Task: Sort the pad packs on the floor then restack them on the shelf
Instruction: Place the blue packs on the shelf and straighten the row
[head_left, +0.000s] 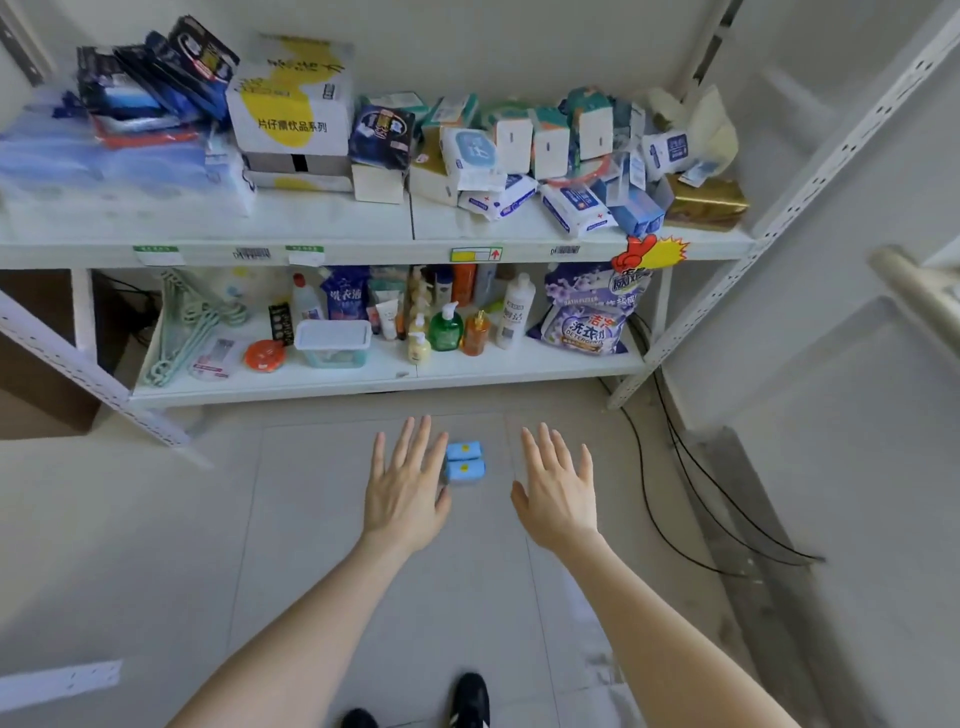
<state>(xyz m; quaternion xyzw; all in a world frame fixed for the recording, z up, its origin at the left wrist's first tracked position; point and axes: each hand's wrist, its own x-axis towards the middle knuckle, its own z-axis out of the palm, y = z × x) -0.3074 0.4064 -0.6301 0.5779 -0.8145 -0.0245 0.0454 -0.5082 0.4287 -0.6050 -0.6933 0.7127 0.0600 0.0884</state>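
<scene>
While both arms reach fwd, left hand (406, 493) and right hand (558, 493) hover palms down, fingers spread, holding nothing. Btwn them, 2 blue pad packs (464, 462) lie side by side on the floor (156, 545), touching, just beside left fingertips. Beyond: shelf (332, 252) w/ more packs, bottles below.

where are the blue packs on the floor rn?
The two blue packs lie side by side on the floor tiles in front of the bottom shelf, centre frame, between the open left hand and right hand, closer to the left.
</scene>
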